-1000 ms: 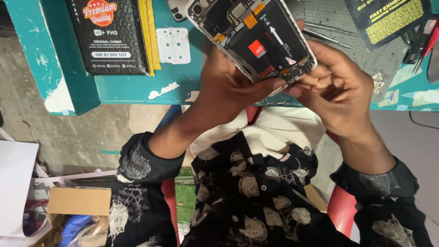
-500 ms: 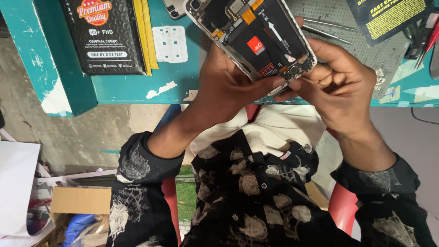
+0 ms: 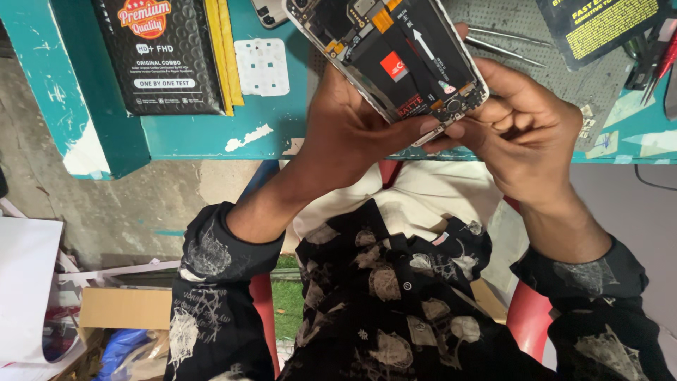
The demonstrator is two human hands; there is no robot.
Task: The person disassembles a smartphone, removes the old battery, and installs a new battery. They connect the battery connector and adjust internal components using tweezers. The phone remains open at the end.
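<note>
— Where's the opened phone (image 3: pixel 395 60) right now?

— Up off the teal worktop (image 3: pixel 190 134), back cover gone, its boards and black battery facing the camera. The left hand (image 3: pixel 352 134) cradles it from beneath, fingers wrapped around the near long edge. The right hand (image 3: pixel 522 130) is bunched at the lower corner, its fingers (image 3: pixel 441 127) pinched on the frame just by the small round part there.

— So both are grasping it?

— Yes, both closed on the phone; neither is loose.

— How would it handle?

— Light and stiff, I'd judge, but delicate: bare connectors and thin ribbon strips sit just past the fingertips. The metal rim looks the safe place to hold, never the exposed middle. That rim may be slick.

— Anything close by?

— Beyond the right fingers lie thin metal tweezers (image 3: pixel 504 44) on a grey mat (image 3: pixel 557 85). Beyond the left fingers, a small white plastic piece (image 3: pixel 262 67) and a black packet (image 3: pixel 159 56) with yellow edging.
</note>
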